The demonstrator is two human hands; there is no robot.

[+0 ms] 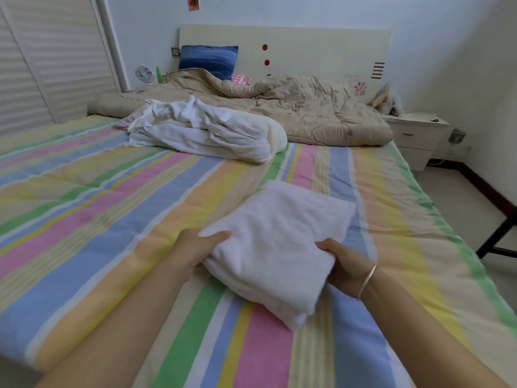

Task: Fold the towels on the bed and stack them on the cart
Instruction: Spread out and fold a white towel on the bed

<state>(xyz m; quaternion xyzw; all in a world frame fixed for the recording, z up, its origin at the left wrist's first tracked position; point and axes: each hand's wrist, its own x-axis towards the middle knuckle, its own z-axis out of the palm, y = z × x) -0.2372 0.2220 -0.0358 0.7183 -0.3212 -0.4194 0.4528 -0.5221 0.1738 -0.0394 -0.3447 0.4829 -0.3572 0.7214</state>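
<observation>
A folded white towel (275, 245) lies on the striped bed (112, 208), near its front right part. My left hand (195, 249) grips the towel's left edge, thumb on top and fingers tucked under it. My right hand (342, 261), with a bangle on the wrist, grips the towel's right edge the same way. Farther back, a heap of unfolded white towels (207, 130) lies in the middle of the bed. No cart can be made out for certain.
A crumpled beige quilt (293, 107) and a blue pillow (208, 60) lie at the headboard. A white nightstand (416, 135) stands at the bed's far right. A dark frame leg (495, 236) shows on the floor at the right edge. White slatted wardrobe doors (42, 60) line the left.
</observation>
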